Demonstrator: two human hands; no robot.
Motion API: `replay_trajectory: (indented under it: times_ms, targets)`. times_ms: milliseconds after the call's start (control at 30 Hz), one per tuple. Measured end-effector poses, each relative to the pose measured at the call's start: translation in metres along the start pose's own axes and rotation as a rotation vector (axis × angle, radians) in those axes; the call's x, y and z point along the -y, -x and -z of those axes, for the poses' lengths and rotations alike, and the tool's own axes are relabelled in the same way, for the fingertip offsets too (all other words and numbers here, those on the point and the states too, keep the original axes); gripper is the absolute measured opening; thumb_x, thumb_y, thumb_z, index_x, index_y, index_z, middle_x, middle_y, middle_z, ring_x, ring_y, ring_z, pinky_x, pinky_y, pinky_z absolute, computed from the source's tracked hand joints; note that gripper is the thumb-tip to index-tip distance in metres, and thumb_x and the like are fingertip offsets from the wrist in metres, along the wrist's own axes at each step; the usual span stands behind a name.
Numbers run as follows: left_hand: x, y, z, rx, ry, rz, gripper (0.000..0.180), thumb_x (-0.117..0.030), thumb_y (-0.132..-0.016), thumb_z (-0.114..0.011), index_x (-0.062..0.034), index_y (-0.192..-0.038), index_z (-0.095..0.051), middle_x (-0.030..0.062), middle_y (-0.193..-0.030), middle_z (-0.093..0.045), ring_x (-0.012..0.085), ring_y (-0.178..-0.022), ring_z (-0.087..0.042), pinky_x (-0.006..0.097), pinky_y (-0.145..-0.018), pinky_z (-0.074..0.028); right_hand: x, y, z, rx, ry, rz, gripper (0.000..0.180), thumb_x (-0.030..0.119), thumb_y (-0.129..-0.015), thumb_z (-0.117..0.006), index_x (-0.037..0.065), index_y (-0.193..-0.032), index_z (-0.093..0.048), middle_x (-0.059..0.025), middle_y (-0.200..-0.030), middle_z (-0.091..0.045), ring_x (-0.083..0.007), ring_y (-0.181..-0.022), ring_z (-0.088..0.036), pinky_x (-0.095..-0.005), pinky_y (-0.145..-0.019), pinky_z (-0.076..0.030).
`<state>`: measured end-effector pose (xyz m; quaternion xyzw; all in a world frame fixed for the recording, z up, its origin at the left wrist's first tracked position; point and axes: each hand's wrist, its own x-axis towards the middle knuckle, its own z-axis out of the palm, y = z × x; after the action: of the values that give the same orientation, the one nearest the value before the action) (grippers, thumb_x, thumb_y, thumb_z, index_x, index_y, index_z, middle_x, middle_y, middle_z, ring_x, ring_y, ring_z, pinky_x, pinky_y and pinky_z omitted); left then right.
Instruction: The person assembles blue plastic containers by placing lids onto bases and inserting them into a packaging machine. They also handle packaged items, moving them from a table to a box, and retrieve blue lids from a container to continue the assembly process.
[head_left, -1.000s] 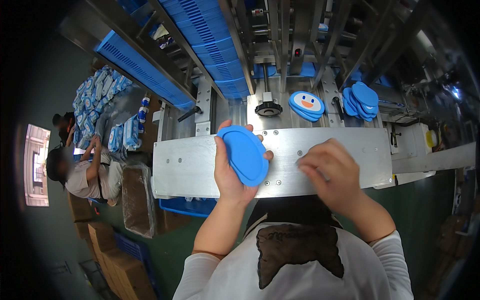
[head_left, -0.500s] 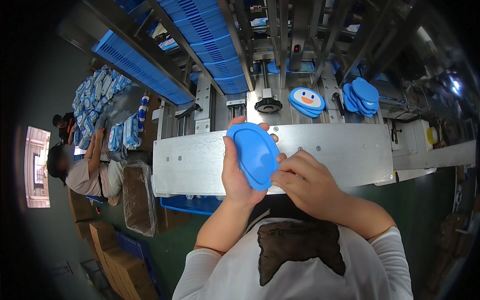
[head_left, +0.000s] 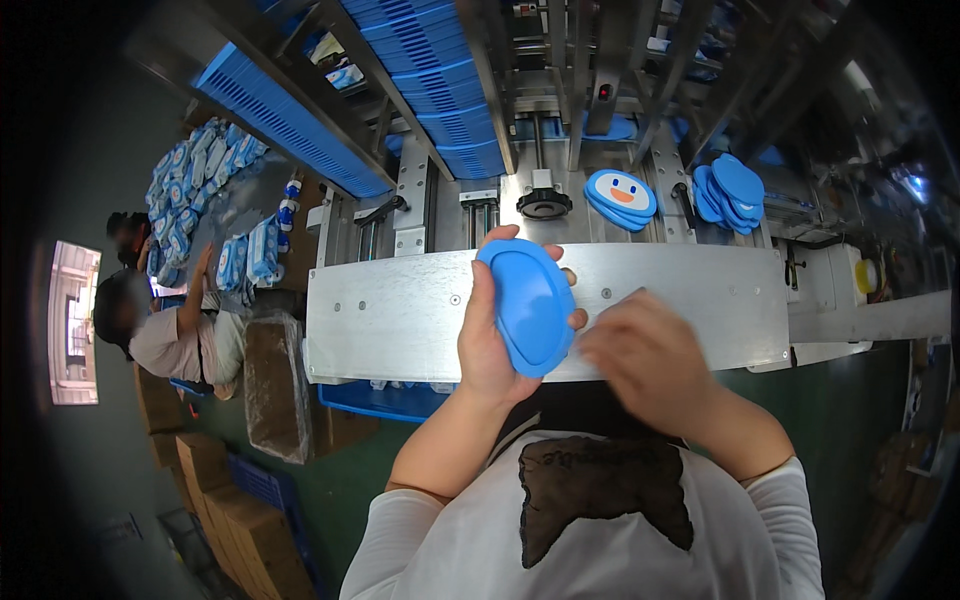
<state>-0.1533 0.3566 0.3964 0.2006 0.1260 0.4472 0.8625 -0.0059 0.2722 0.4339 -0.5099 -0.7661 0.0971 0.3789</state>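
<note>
My left hand (head_left: 487,345) grips a stack of blue oval plastic lids (head_left: 530,305), held on edge above a flat metal machine plate (head_left: 400,315). My right hand (head_left: 650,360) is blurred just to the right of the stack, fingers curled near its lower edge; whether it touches the lids or holds one I cannot tell. Farther back on the machine lies a small pile of oval lids (head_left: 620,197) with a cartoon face on top, and a fan of plain blue lids (head_left: 730,190) to its right.
Blue conveyor belts (head_left: 290,115) and metal rails run across the back. At the left another person (head_left: 170,330) sits by a table of blue-and-white packets (head_left: 195,195). Cardboard boxes (head_left: 225,490) and a blue crate (head_left: 385,400) stand on the green floor.
My left hand has tilted and raised the blue lids slightly. My right hand came from the plate to the stack, then drew back to the right and lower.
</note>
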Motion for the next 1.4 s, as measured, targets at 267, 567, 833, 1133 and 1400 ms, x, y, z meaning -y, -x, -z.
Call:
replay_trajectory:
  times_ms: [267, 567, 833, 1133, 1400]
  targets:
    - [0.003, -0.003, -0.008, -0.022, -0.07, -0.009, 0.048, -0.051, -0.095, -0.033, -0.016, -0.128, -0.034, 0.0149, -0.111, -0.052, 0.0301, -0.099, -0.056, 0.041, -0.079, -0.052, 0.008, -0.005, -0.022, 0.031, -0.066, 0.089, 0.018, 0.002, -0.067, -0.064, 0.007, -0.084, -0.059, -0.0049, -0.087, -0.054, -0.0229, -0.075, -0.054, -0.0304, -0.06, -0.048]
    - [0.002, -0.001, -0.002, -0.009, -0.039, 0.011, 0.047, -0.049, -0.096, -0.034, -0.0168, -0.129, -0.034, 0.016, -0.112, -0.052, 0.0312, -0.101, -0.056, 0.042, -0.079, -0.052, 0.005, -0.006, -0.023, 0.041, -0.131, 0.143, 0.017, 0.003, -0.069, -0.064, 0.007, -0.085, -0.06, -0.0058, -0.089, -0.056, -0.0226, -0.073, -0.055, -0.0317, -0.059, -0.048]
    - [0.0, 0.0, 0.003, -0.004, 0.03, 0.05, 0.046, -0.049, -0.096, -0.034, -0.0179, -0.129, -0.036, 0.0158, -0.112, -0.052, 0.0319, -0.1, -0.055, 0.044, -0.078, -0.052, 0.003, -0.002, -0.025, 0.029, -0.109, 0.127, 0.018, 0.003, -0.07, -0.066, 0.006, -0.087, -0.06, -0.0071, -0.087, -0.056, -0.0226, -0.072, -0.055, -0.0309, -0.061, -0.048]
    - [0.002, 0.004, -0.004, -0.036, 0.019, 0.103, 0.051, -0.057, -0.093, -0.03, -0.0208, -0.128, -0.037, 0.0146, -0.115, -0.051, 0.0319, -0.1, -0.054, 0.043, -0.074, -0.051, 0.001, -0.003, -0.012, 0.062, -0.132, 0.143, 0.016, 0.006, -0.072, -0.068, 0.007, -0.086, -0.061, -0.0044, -0.084, -0.055, -0.0206, -0.076, -0.056, -0.0298, -0.061, -0.048]
    - [-0.002, 0.009, -0.003, 0.072, 0.285, 0.26, 0.07, -0.075, -0.084, -0.02, -0.0356, -0.141, -0.024, 0.0157, -0.139, -0.034, 0.0309, -0.108, -0.046, 0.045, -0.076, -0.045, -0.03, 0.026, 0.031, -0.339, -0.467, -0.109, 0.012, 0.013, -0.085, -0.054, 0.011, -0.097, -0.052, -0.0236, -0.134, -0.041, -0.038, -0.127, -0.037, -0.0443, -0.104, -0.027]
